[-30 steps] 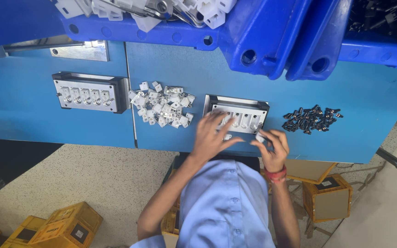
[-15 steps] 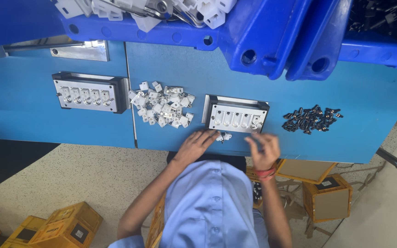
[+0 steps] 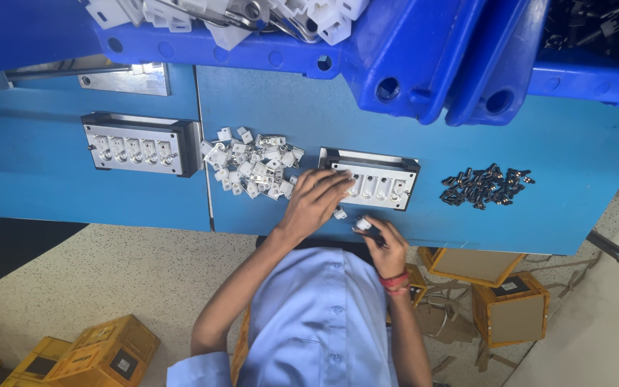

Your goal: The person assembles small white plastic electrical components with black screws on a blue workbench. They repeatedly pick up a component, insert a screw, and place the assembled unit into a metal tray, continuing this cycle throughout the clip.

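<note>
My left hand [image 3: 315,202] reaches over the left end of a metal fixture [image 3: 385,188] with a row of slots, its fingertips resting on the first slot. Whether anything is under those fingers is hidden. A pile of small white plastic parts [image 3: 252,166] lies just left of that hand. One loose white part [image 3: 339,213] sits on the blue table [image 3: 288,115] between my hands. My right hand [image 3: 387,245], with a red band at the wrist, is near the table's front edge and pinches a small white and dark part [image 3: 364,225].
A heap of small dark metal pieces [image 3: 485,186] lies right of the fixture. A second slotted fixture [image 3: 137,143] sits at the left. Blue bins [image 3: 410,50] of parts overhang the far side. Yellow boxes [image 3: 102,351] and brown boxes [image 3: 511,308] stand on the floor.
My left hand has moved from the table's front edge up onto the fixture's left end. My right hand has drawn back toward my body with the small part.
</note>
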